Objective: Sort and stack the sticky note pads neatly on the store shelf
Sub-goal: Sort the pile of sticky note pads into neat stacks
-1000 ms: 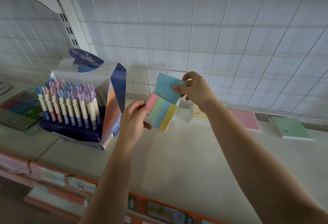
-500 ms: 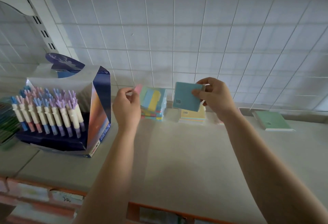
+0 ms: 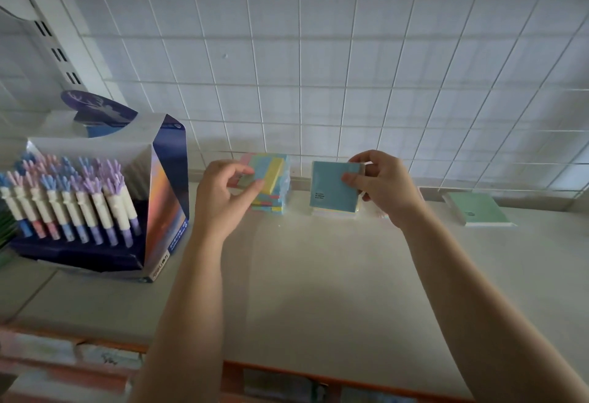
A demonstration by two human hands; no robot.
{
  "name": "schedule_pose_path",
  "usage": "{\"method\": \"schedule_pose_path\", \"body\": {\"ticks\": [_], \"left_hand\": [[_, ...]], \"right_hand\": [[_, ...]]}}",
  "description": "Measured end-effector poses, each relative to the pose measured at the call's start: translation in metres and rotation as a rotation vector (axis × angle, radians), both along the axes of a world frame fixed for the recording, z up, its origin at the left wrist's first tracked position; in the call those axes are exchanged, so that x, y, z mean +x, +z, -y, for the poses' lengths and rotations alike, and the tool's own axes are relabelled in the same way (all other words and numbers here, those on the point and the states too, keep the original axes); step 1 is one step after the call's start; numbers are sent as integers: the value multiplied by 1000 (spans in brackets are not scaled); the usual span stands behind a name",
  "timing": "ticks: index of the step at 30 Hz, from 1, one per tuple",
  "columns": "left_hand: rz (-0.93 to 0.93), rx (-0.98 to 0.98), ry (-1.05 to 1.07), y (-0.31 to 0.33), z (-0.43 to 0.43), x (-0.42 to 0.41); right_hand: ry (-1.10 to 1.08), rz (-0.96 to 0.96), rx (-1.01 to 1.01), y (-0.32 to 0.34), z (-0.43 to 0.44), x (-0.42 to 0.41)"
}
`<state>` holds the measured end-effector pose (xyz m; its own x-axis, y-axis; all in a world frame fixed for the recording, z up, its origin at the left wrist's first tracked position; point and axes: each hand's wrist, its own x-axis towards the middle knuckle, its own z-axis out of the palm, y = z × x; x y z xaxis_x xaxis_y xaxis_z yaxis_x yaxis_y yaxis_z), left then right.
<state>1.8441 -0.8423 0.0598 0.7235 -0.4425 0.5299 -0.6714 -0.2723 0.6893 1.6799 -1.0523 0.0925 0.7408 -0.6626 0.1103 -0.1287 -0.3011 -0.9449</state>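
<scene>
Shelf point(image 3: 318, 275): left fingers point(image 3: 234, 168) pinch striped pad point(image 3: 271, 169) (over stack point(image 3: 271, 204)); right fingers point(image 3: 353, 177) grip blue pad point(image 3: 328, 189).

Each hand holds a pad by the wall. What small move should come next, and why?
Probably the right hand lowers its blue pad flat onto the square stack below: the pad hangs tilted just over it. The left hand holds its striped pad likewise over the striped stack.

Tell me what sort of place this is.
Most likely a stationery shop's display shelf: a retail display box of pens, stacked sticky note pads against a wire grid back, and label strips along the front edge.
</scene>
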Motion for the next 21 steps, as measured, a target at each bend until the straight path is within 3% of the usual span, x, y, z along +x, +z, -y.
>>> {"method": "schedule_pose_path", "body": {"ticks": [6, 21], "left_hand": [[-95, -31, -69, -8, 5, 9], [88, 133, 87, -3, 22, 4]], "right_hand": [[-4, -10, -1, -4, 2, -7], [-83, -10, -69, 0, 18, -43]]}}
